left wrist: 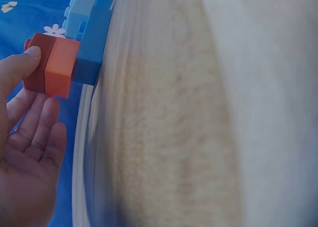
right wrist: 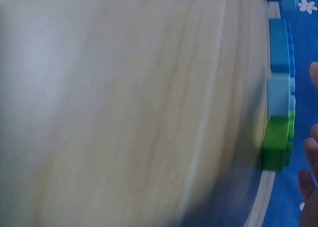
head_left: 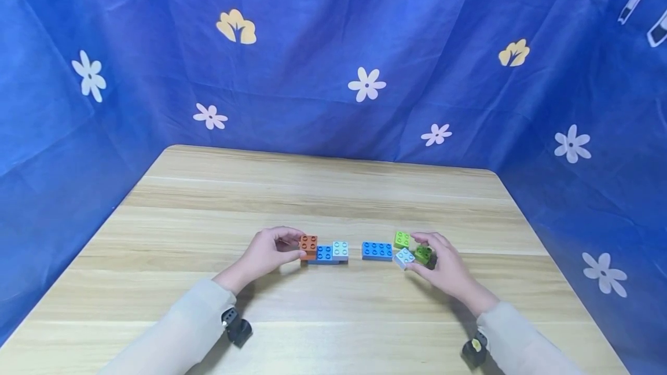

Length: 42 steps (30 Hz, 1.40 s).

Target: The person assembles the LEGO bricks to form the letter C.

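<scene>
My left hand [head_left: 268, 252] pinches a reddish-brown brick [left wrist: 38, 68] between thumb and fingers. That brick sits on an orange brick [left wrist: 62, 67], at the left end of a blue brick [left wrist: 93, 48]. A light blue brick [head_left: 340, 249] stands on the blue brick's right end. Over on the right, my right hand [head_left: 443, 265] is spread around small bricks, thumb beside a second light blue brick [head_left: 404, 258]. A dark green brick [head_left: 423, 255] lies under its palm side, partly hidden, and a lime green brick [head_left: 402, 239] is just beyond. In the right wrist view its fingertips look apart from the bricks.
Between the hands, a separate blue brick [head_left: 377, 251] lies on the wooden table [head_left: 333, 201]. Blue fabric [head_left: 312, 57] with flower prints hangs behind the table and along both sides. Each wrist carries a small black camera.
</scene>
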{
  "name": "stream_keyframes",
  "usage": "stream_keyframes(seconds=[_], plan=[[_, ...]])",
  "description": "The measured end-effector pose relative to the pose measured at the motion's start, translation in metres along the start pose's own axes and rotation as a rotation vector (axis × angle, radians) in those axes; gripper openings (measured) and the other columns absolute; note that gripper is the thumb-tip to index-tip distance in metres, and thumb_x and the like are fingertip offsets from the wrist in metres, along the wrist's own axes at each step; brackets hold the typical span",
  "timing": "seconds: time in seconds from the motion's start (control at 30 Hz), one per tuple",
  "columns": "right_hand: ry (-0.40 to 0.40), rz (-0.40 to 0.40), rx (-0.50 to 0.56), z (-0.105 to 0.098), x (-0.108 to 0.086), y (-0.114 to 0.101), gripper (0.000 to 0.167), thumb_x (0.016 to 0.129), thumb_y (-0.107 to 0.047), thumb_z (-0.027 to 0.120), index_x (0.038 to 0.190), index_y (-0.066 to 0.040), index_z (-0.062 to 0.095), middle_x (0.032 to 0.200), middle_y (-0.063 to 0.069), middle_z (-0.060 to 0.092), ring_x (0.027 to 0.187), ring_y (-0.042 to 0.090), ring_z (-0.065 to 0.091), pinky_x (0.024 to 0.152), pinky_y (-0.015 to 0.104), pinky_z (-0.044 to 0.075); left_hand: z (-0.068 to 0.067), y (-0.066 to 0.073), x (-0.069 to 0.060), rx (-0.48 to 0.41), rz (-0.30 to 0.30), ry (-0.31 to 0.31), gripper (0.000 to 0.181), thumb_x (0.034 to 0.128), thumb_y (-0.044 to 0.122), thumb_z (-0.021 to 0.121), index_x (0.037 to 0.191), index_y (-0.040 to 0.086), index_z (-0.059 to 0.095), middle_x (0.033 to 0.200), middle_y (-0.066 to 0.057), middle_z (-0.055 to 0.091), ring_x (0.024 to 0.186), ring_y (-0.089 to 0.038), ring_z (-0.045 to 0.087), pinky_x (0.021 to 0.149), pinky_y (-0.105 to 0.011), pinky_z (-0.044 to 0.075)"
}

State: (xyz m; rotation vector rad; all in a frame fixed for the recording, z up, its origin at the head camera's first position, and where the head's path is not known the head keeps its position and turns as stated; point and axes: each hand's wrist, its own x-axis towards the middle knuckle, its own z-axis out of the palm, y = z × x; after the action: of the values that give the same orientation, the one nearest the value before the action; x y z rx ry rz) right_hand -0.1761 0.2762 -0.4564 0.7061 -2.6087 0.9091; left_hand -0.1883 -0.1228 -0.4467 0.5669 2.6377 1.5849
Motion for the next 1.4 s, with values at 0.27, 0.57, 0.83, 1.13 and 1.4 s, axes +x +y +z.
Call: stream_keyframes(seconds=[0.27, 0.57, 0.83, 1.13, 1.4], plan=[[-0.003, 0.052, -0.027, -0.007, -0.007, 0.014, 0.061, 0.072, -0.023, 0.084, 0.125, -0.009, 0.056, 0.112, 0.007, 0.06, 0.102, 0.026, 0.057, 0.089, 0.049, 0.048, 0.0, 0.0, -0.001, 0.009, 0.002, 0.005, 0.036, 0.0772, 0.013, 0.079, 0.108, 0.0, 0.067, 0.096, -0.008, 0.069, 0.086, -0.022, 0.065, 0.078, -0.034, 0.055], [-0.038, 0.144, -0.074, -0.008, -0.01, 0.022, 0.055, 0.075, -0.019, 0.082, 0.122, -0.004, 0.058, 0.105, 0.008, 0.062, 0.098, 0.027, 0.06, 0.09, 0.049, 0.048, -0.001, 0.002, -0.001, 0.019, 0.002, 0.009, 0.036, 0.0767, 0.014, 0.08, 0.108, 0.0, 0.067, 0.095, -0.007, 0.069, 0.087, -0.021, 0.065, 0.079, -0.035, 0.054], [-0.051, 0.201, -0.11, -0.007, -0.01, 0.026, 0.041, 0.075, -0.016, 0.081, 0.111, -0.004, 0.064, 0.094, 0.001, 0.062, 0.089, 0.021, 0.06, 0.083, 0.043, 0.051, 0.0, 0.001, -0.001, 0.007, 0.007, 0.007, 0.036, 0.0768, 0.013, 0.08, 0.108, 0.0, 0.067, 0.096, -0.008, 0.069, 0.087, -0.021, 0.065, 0.079, -0.034, 0.055], [-0.024, 0.184, -0.09, -0.019, 0.005, 0.021, 0.041, 0.076, -0.014, 0.08, 0.111, -0.002, 0.063, 0.093, 0.004, 0.062, 0.086, 0.025, 0.064, 0.081, 0.048, 0.053, 0.0, 0.0, -0.001, 0.004, 0.002, 0.009, 0.036, 0.0768, 0.013, 0.08, 0.108, 0.0, 0.067, 0.096, -0.008, 0.069, 0.087, -0.021, 0.065, 0.079, -0.033, 0.055], [-0.021, 0.164, -0.085, -0.023, 0.027, 0.004, 0.042, 0.08, -0.022, 0.079, 0.115, -0.006, 0.064, 0.097, 0.004, 0.061, 0.091, 0.022, 0.059, 0.079, 0.046, 0.051, 0.0, 0.001, -0.001, 0.001, 0.001, 0.009, 0.036, 0.0766, 0.013, 0.08, 0.108, 0.0, 0.067, 0.096, -0.008, 0.069, 0.087, -0.022, 0.065, 0.079, -0.035, 0.055]])
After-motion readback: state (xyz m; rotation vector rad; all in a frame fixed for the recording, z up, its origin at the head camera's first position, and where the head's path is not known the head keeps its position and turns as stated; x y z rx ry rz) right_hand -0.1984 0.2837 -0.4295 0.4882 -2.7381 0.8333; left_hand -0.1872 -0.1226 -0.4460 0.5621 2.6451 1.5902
